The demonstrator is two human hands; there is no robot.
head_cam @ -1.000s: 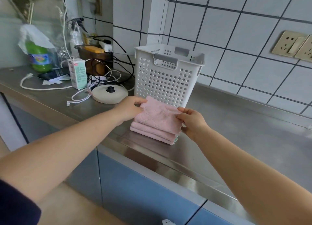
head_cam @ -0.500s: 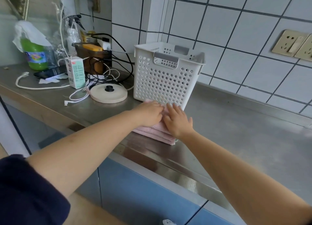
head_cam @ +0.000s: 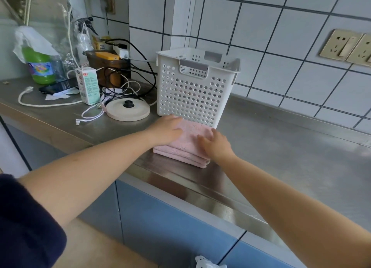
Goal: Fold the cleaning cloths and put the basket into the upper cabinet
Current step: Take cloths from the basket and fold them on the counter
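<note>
A stack of folded pink cleaning cloths [head_cam: 190, 137] lies on the steel counter [head_cam: 281, 147], right in front of a white perforated basket [head_cam: 192, 95] that stands upright against the tiled wall. My left hand [head_cam: 166, 131] lies flat on the left part of the top cloth. Flat on the stack's right side rests my right hand [head_cam: 215, 145], fingers spread. Neither hand grips the cloth. No upper cabinet is in view.
Left of the basket lie a round cream lid [head_cam: 128, 111], tangled cables [head_cam: 120, 83], a milk carton [head_cam: 88, 86], a phone [head_cam: 58, 87] and a green bottle [head_cam: 40, 66]. Wall sockets [head_cam: 349, 46] sit at the right. Blue cabinet doors [head_cam: 170, 223] run below the counter.
A second ago both hands held the top cloth lifted by its edges. They laid it down on the stack, pressed together at its middle, and have now slid apart across it.
</note>
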